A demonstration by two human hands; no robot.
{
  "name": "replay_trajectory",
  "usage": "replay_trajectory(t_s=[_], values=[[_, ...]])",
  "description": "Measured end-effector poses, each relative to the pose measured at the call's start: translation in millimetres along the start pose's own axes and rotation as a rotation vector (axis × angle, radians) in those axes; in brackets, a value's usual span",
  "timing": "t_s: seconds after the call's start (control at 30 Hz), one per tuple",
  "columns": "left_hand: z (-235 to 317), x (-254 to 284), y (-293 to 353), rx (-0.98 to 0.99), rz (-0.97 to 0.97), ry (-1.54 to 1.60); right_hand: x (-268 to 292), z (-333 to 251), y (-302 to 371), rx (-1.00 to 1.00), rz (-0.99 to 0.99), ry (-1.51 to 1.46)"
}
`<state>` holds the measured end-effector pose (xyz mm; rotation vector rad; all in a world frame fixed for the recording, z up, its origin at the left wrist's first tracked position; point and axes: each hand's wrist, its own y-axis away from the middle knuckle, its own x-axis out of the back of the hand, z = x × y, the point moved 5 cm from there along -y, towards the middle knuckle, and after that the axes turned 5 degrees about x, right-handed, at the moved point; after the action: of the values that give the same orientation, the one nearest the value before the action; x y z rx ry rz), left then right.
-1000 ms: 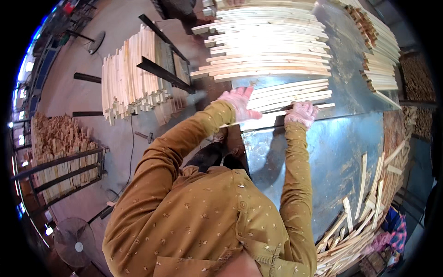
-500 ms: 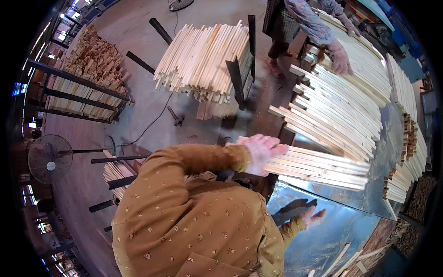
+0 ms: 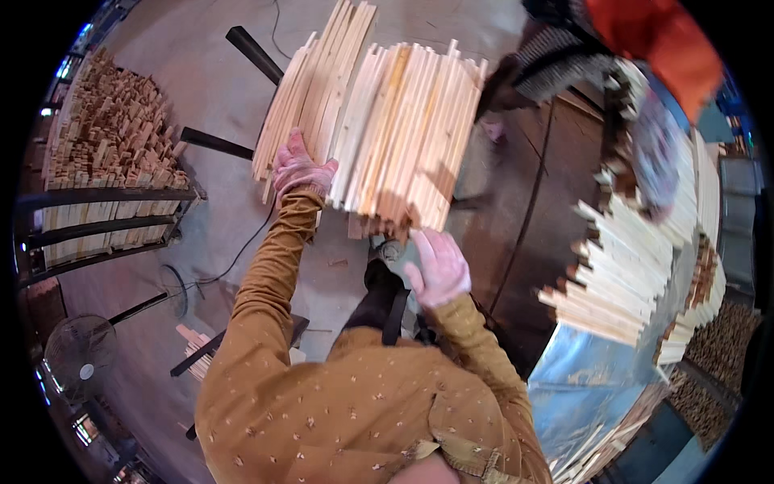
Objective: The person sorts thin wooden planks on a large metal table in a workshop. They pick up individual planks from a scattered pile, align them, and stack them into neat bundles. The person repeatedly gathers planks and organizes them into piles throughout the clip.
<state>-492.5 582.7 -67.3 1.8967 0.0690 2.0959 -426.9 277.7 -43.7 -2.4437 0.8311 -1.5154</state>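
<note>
A stack of pale wooden strips (image 3: 403,133) lies ahead of me, their near ends toward me. At its left side my left hand (image 3: 303,169) grips the near end of a bundle of wooden strips (image 3: 318,89), which lies at a slight angle to the stack. The underside of that hand's grip is hidden. My right hand (image 3: 440,268) is at the near right corner of the stack, fingers spread and holding nothing, fingertips close to the strip ends. Whether they touch the wood I cannot tell.
Dark metal posts (image 3: 216,143) stick out left of the stack. Farther left stands a rack of short wood pieces (image 3: 113,129), with a fan (image 3: 81,359) nearer. On the right, a metal table (image 3: 584,371) bears more strips (image 3: 621,266); a co-worker's orange clothing (image 3: 665,48) shows beyond.
My view has turned left, from the metal table to the stack. The bundle in my left hand has moved from the table onto the stack's left side. My right hand has come to the stack.
</note>
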Motion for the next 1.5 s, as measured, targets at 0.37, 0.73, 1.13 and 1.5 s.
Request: replay_trajectory(t_s=[0.37,0.73,1.13,1.5], values=[[-16.7,-165.4,-107.9,-0.466,-0.063,0.436,-214.9,149.0,-60.4,-0.446,-0.478,0.538],[41.6,-174.7,-202.8,-0.489,0.157,0.191,-159.8,92.0,-57.5,-0.315,-0.282,0.145],[76.2,-160.7,356.9,-1.218,-1.119,0.916,162.5,-145.3,534.9,-1.580,0.367,0.689],[-170.5,-260.2,912.1,-1.569,-1.924,-0.259,338.1,-258.6,1037.9,-2.006,0.384,0.849]])
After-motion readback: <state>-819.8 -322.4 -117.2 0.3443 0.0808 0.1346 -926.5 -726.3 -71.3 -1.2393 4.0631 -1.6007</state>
